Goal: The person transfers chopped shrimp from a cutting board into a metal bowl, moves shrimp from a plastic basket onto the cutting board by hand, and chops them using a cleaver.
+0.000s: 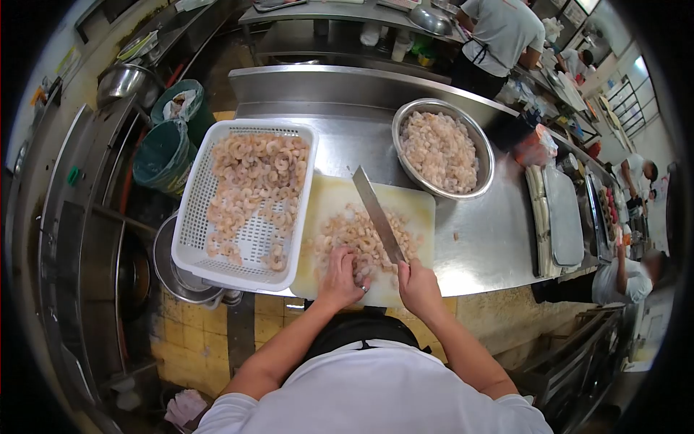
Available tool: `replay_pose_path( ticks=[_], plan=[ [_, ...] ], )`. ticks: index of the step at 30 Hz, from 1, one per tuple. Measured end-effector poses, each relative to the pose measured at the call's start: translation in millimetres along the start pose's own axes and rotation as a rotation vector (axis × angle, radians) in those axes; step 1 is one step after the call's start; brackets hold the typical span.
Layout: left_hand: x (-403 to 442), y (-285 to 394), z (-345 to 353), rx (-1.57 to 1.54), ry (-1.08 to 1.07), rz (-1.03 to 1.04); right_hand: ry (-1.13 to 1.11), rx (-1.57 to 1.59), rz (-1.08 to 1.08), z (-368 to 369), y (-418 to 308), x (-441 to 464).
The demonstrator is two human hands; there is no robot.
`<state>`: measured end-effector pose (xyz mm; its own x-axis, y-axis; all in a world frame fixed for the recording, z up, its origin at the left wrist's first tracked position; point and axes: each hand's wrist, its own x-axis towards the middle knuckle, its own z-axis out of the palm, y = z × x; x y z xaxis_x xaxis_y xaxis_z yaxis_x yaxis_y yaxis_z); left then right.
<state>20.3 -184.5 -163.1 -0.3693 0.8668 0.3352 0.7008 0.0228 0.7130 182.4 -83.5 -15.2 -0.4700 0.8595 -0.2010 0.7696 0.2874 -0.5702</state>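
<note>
My right hand (419, 288) is closed around the handle of a kitchen knife (377, 217), whose broad blade points away and to the left over the shrimp. Under it, a pile of chopped shrimp (350, 230) is spread over a white cutting board (416, 206). My left hand (341, 278) rests at the board's near side, fingers curled against a few peeled shrimp (361, 267). To the left, a white perforated basket (189, 217) holds whole peeled shrimp (267, 166). A steel bowl (486, 163) full of shrimp pieces (439, 148) stands at the back right.
The steel table (477, 239) has a raised back edge. Stacked trays (564, 217) lie at its right. Green bins (163, 148) and a metal pot (166, 264) stand left of the basket. A person in a grey shirt (506, 32) works behind; others are on the right.
</note>
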Motion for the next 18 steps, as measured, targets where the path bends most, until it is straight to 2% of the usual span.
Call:
replay_pose_path(
  ticks=[3, 6, 7, 10, 14, 18],
  plan=[
    [-4.3, 1.6, -2.7, 0.013, -0.014, 0.002, 0.024, -0.062, -0.102, 50.0, 44.9, 6.8],
    [-5.8, -0.6, -2.6, -0.011, 0.003, 0.013, 0.03, -0.068, -0.139, 40.2, 46.9, 11.5],
    [-3.9, 2.2, -5.2, -0.031, 0.014, 0.019, -0.017, -0.075, -0.066, 23.1, 30.6, 7.7],
    [-1.2, -0.3, -3.1, -0.059, 0.025, 0.036, 0.028, -0.034, -0.028, 7.9, 17.9, -4.4],
    [-3.8, -9.2, 0.9, 0.067, 0.06, 0.092, 0.026, -0.062, -0.081, 44.2, 58.7, 10.3],
    [3.2, -5.4, -13.8, 0.106, 0.161, 0.094, -0.016, -0.078, -0.022, 7.6, 24.2, 0.5]
  ],
)
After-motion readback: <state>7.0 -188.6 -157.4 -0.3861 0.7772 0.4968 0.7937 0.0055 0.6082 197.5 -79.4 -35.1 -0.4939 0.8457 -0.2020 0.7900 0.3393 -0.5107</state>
